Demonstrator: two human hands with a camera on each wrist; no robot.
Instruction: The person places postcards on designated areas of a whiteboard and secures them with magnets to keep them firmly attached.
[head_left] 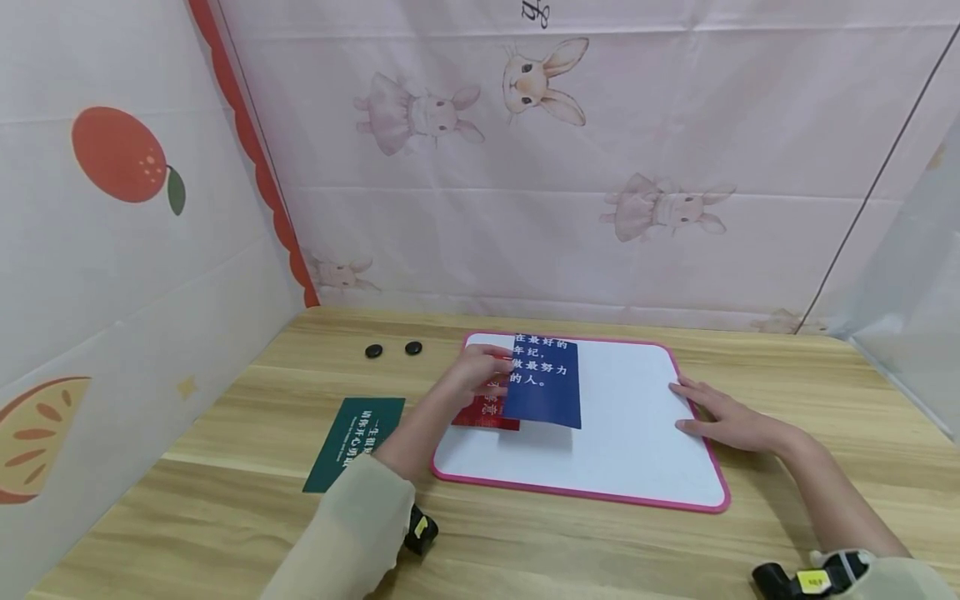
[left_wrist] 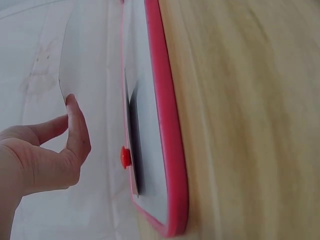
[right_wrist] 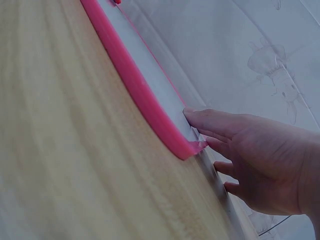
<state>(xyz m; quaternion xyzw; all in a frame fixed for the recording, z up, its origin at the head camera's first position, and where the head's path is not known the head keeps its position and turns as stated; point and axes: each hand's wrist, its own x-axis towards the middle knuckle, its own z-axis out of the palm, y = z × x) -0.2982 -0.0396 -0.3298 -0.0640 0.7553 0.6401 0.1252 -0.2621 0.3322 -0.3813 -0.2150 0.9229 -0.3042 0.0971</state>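
Note:
My left hand (head_left: 482,372) pinches a dark blue card (head_left: 545,392) with white Chinese writing by its left edge, holding it above a whiteboard (head_left: 630,417) with a pink frame. In the left wrist view the card (left_wrist: 75,50) shows its pale underside between thumb and fingers. Beneath, partly hidden by hand and blue card, a red card (head_left: 498,423) lies on the board's left part, with a red magnet (left_wrist: 125,157) on it. At the board's right edge rests my right hand (head_left: 723,414), fingers spread and fairly straight, thumb (right_wrist: 200,117) on the white surface.
Left of the board, a green card (head_left: 345,442) with white writing lies on the wooden table (head_left: 600,550), partly covered by my left forearm. Two round black pieces (head_left: 413,347) sit behind it. Printed cloths (head_left: 465,225) hang behind and at the left.

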